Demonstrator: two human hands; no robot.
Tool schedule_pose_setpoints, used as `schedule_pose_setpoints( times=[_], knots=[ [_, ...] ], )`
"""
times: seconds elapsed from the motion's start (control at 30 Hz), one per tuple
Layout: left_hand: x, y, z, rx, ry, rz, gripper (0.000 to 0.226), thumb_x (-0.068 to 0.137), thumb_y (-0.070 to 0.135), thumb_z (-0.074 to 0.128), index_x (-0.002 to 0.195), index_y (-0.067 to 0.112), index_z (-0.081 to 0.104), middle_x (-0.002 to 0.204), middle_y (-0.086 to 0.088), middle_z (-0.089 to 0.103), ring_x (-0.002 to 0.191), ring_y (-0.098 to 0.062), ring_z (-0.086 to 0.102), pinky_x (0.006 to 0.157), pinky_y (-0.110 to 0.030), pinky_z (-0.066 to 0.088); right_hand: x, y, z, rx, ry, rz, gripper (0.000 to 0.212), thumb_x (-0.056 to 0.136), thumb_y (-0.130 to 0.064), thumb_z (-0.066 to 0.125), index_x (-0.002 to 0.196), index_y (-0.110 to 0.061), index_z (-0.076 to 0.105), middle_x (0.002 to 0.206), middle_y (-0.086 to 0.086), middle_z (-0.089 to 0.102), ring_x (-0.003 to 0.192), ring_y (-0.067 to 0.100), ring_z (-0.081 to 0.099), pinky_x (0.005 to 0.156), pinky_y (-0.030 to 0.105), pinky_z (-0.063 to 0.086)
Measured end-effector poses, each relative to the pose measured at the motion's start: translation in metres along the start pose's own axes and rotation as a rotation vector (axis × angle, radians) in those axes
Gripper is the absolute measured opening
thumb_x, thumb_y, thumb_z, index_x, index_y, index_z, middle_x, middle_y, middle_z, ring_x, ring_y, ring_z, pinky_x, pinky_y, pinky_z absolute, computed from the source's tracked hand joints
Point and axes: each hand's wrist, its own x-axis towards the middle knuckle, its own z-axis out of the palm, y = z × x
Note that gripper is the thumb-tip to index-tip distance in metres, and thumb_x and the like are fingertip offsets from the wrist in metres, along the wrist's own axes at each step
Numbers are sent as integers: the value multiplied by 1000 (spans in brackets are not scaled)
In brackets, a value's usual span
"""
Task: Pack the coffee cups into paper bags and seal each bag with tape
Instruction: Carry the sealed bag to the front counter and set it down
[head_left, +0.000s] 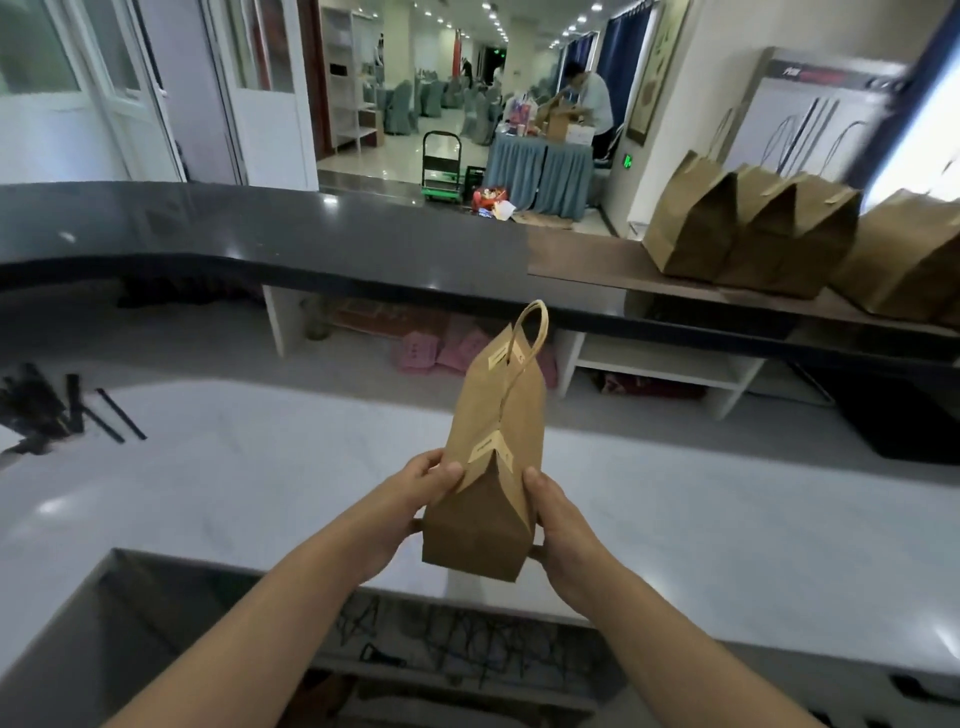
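White surface (260, 467) lying below | both hands gripping taped paper bag (488, 467), fingers curled | I'm supporting base, keeping upright.

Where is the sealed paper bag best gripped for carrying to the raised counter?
Probably by its two broad side walls near the base, one hand from each side, as the left hand and right hand hold the paper bag now: the top is taped shut, and the twisted handle looks thin.
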Motion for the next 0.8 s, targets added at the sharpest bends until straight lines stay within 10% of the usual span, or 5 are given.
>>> schedule_pose_setpoints(
  times=[0.37, 0.8],
  knots=[
    [56, 36, 72, 129, -306, 152, 111, 44, 73, 77, 139, 39, 31, 133, 18, 51, 121, -4, 51, 103, -31, 43, 1, -33, -103, 9, 152, -66, 74, 70, -72, 44, 128, -27, 51, 122, -2, 63, 110, 16, 59, 83, 33, 50],
    [163, 116, 91, 144, -391, 326, 116, 35, 73, 79, 135, 44, 27, 124, 25, 48, 101, 13, 56, 75, -8, 48, 62, -111, -166, 62, 308, -216, 80, 68, -70, 48, 134, -25, 46, 121, 2, 61, 108, 20, 60, 79, 30, 50]
  ],
)
